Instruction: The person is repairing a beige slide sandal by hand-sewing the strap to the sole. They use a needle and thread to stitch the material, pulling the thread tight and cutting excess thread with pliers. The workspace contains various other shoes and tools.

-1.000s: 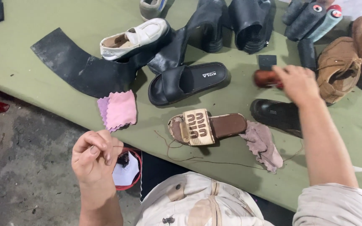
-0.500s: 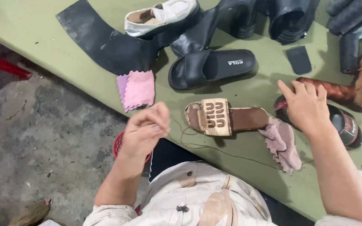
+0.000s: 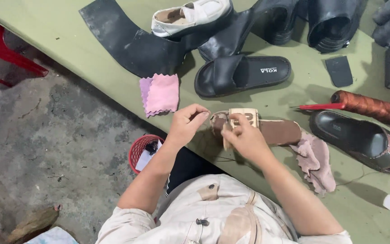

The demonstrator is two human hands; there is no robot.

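A brown slide sandal (image 3: pixel 280 131) with a beige strap lies on the green table (image 3: pixel 113 86) near its front edge. My right hand (image 3: pixel 244 138) grips the beige strap at the sandal's toe end. My left hand (image 3: pixel 187 122) hovers just left of the sandal, thumb and fingers pinched together, apparently on a thin thread that I cannot make out clearly. A spool of brown thread (image 3: pixel 367 105) with a red-handled tool (image 3: pixel 318 107) beside it lies to the right, away from both hands.
A pink cloth (image 3: pixel 160 94), a black slide (image 3: pixel 241 75), a black rubber sheet (image 3: pixel 127 38), a white shoe (image 3: pixel 190 16), black boots (image 3: pixel 326 20) and a dark shoe (image 3: pixel 357 139) crowd the table. A mauve rag (image 3: pixel 316 161) lies by the sandal. A red basket (image 3: pixel 143 149) stands below.
My right hand left the thread spool and came left onto the sandal's strap. My left hand rose from my lap to the sandal's left side. The camera shifted right.
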